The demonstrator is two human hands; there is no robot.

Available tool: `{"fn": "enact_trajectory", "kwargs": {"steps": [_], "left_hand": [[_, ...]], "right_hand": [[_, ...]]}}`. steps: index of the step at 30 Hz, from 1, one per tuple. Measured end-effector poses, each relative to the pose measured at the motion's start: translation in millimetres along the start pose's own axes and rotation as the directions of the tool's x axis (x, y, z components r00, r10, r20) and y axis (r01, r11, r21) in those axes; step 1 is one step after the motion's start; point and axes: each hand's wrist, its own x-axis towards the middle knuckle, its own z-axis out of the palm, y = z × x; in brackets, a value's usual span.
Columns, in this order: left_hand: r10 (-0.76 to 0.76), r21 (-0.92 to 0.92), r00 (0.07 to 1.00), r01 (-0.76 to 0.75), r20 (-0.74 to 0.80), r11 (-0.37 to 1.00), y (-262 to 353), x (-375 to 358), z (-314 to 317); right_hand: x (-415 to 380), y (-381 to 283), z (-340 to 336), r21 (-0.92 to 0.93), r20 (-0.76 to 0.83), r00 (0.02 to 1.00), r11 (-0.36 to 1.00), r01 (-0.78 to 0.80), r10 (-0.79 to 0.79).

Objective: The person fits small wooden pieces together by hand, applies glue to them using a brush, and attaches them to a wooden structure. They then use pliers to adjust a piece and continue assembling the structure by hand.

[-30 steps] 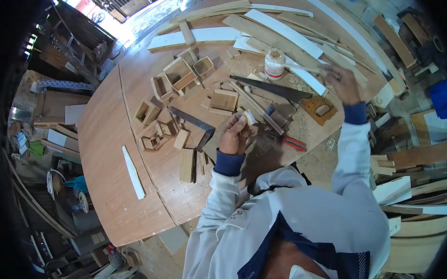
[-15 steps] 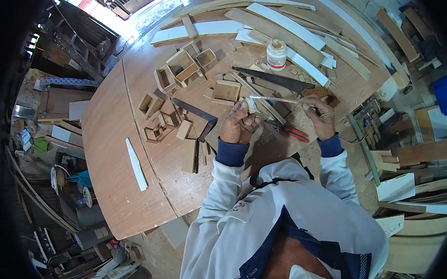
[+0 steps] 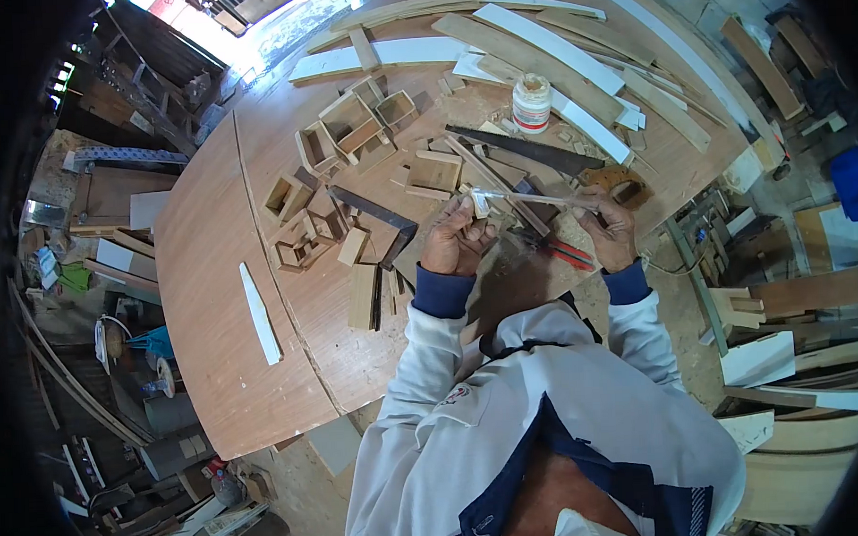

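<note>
Between the fingertips of my left hand (image 3: 458,240) is a small wood piece (image 3: 481,207) with white, glue-like stuff on its face. My right hand (image 3: 609,230) is closed on a thin, pale stick (image 3: 532,198), its far end against or just over that piece. Beyond my hands stands an open white jar (image 3: 531,106) with a red-banded label and residue round its rim. A handsaw (image 3: 524,151) lies behind the stick. Near my right hand, a red-handled tool (image 3: 570,255) rests on the table, partly hidden by a wood strip.
Small wooden box frames (image 3: 353,124) sit left of centre on the table (image 3: 213,304). A dark metal square (image 3: 380,215) lies beside wood blocks (image 3: 362,297). Long boards (image 3: 544,51) are piled along the far side. A white pointed strip (image 3: 260,314) lies at left.
My right hand has shifted slightly down and left with the stick, whose far end has moved across the small wood piece. My left hand has barely moved.
</note>
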Motion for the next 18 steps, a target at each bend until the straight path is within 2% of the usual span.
{"fn": "enact_trajectory", "kwargs": {"steps": [2, 3, 5, 6, 8, 14, 18], "left_hand": [[0.012, 0.006, 1.0, -0.011, -0.015, 1.0, 0, 1, -2], [0.022, 0.014, 0.999, -0.021, -0.027, 1.0, 0, 0, -2], [0.01, 0.0, 1.0, -0.01, -0.012, 1.0, 2, 0, -1], [-0.002, -0.013, 1.0, 0.002, 0.005, 1.0, 2, 0, 0], [0.0, 0.004, 1.0, 0.0, -0.008, 1.0, -1, 2, -3], [-0.014, -0.017, 1.0, 0.015, 0.021, 1.0, -3, 2, -12], [-0.019, -0.001, 1.0, 0.019, 0.009, 1.0, -1, 2, -6]], "right_hand": [[-4, 8, -7, 0.023, 0.074, 0.996, 0.998, -0.05, 0.048], [-4, 9, -7, 0.022, 0.076, 0.996, 0.998, -0.051, 0.05], [-4, 10, -7, 0.155, 0.02, 1.0, 0.988, -0.016, 0.013], [-4, 10, -6, 0.154, 0.02, 1.0, 0.988, -0.018, 0.015], [0, 13, -4, 0.01, 0.004, 1.0, 1.0, 0.019, -0.019], [5, 15, 7, -0.101, -0.102, 0.991, 0.992, 0.078, -0.089], [2, 11, 4, 0.021, -0.076, 0.996, 0.999, 0.038, -0.036]]}}
